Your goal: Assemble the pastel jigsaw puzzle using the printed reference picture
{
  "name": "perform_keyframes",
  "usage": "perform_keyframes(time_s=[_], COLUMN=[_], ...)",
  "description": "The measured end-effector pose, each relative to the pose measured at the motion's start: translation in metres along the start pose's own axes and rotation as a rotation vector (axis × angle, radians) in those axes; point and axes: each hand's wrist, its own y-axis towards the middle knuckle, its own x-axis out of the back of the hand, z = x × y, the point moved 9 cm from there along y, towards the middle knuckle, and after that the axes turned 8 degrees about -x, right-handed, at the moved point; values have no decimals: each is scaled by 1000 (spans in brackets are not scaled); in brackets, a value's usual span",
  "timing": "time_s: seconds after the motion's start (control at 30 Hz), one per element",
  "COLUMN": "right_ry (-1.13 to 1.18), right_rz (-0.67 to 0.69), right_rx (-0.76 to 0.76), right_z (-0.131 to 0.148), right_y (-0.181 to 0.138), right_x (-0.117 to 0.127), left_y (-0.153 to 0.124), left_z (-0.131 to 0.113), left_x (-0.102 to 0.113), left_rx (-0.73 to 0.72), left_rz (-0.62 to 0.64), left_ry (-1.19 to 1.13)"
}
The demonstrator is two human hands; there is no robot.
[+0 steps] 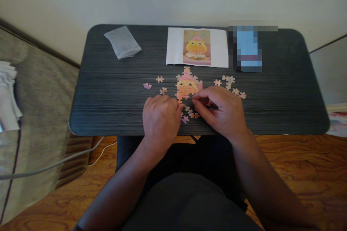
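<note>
A partly joined jigsaw puzzle (187,85) lies mid-table, showing a yellow figure with a pink hat; its lower edge is uneven. My left hand (162,115) is curled closed at its lower left, thumb beside the bottom-left pieces; its fingertips are mostly hidden. Thumb and forefinger of my right hand (222,110) pinch together just below the puzzle's lower right edge. Anything between them is too small to make out. Loose puzzle pieces (194,115) lie between the hands, some partly covered by the right one.
Behind the puzzle lies a paper sheet (175,47) with a reference picture (197,47). A clear plastic bag (123,42) is at the back left, a blurred-out blue object (247,47) at the back right. More pieces lie left (159,79) and right (229,85) on the dark table (284,97).
</note>
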Motion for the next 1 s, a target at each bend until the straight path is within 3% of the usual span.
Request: perform_keyframes(time_s=[0.43,0.6,1.0], right_ry=[-5,-10,-51], right_rz=[21,0,-11], right_rx=[-4,-7,-61], right_z=[-2,-3,-10], right_y=[0,1,-2], right_x=[2,3,11], left_y=[-17,-17,-2], left_z=[2,6,1], left_x=[15,13,1], left_rx=[-108,-82,-12], left_rz=[-116,-131,-38], left_ry=[-55,-52,-9])
